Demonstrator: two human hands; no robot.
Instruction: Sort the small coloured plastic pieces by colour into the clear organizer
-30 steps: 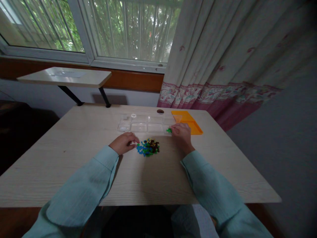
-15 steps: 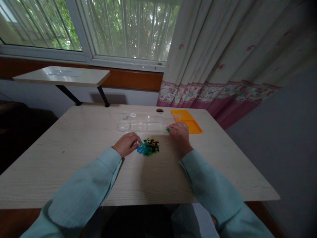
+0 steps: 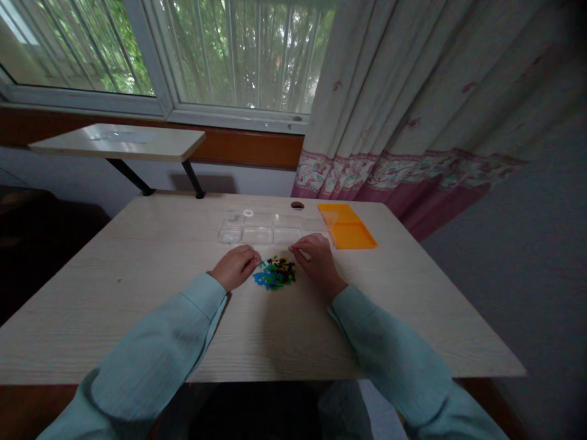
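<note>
A small heap of tiny plastic pieces [image 3: 275, 274], blue, green, yellow and dark brown, lies in the middle of the table. At its left edge is my left hand [image 3: 235, 267], thumb and fingers closed in a pinch beside the blue pieces; what they hold, if anything, is too small to make out. My right hand [image 3: 316, 260] hovers just above and right of the heap, its fingertips drawn together with nothing I can name between them. Behind both hands sits a clear compartment box [image 3: 258, 234], its right end partly covered by my right hand.
An orange tray [image 3: 353, 235] lies to the right of the clear box. A round cable hole [image 3: 297, 206] is at the table's [image 3: 160, 305] back edge. A raised white shelf [image 3: 119, 143] on black legs stands at the back left. A curtain [image 3: 389, 122] hangs behind on the right.
My right hand has moved left and nearer, from the box's right end to the heap. The green piece at its fingertips no longer shows. My left hand has hardly moved.
</note>
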